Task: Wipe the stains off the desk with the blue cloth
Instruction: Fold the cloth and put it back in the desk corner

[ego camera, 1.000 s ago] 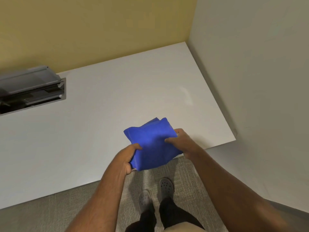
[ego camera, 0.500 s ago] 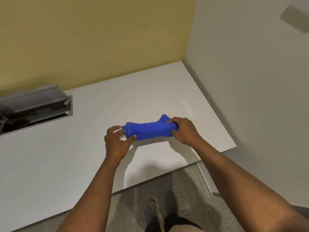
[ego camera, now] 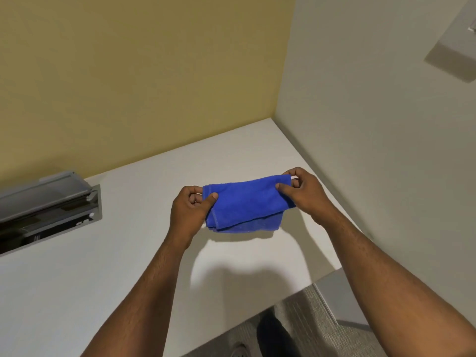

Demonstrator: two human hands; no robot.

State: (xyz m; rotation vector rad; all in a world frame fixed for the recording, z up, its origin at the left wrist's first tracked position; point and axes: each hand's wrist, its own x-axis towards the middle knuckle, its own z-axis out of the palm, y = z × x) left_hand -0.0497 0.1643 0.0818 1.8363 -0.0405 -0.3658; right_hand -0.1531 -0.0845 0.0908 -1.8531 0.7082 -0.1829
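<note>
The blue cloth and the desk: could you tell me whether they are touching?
Apart. In the head view the blue cloth hangs from both hands, and its shadow falls separately on the desk below.

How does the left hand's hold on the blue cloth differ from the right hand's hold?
The left hand pinches the blue cloth at its left end and sits lower and nearer; the right hand pinches the right end, higher and closer to the wall corner. Both grip the top edge with thumb and fingers, holding the cloth above the desk.

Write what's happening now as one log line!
stage: readying cloth | left hand: pinching blue cloth | right hand: pinching it | cloth: folded, above desk | wiping: not begun
</note>
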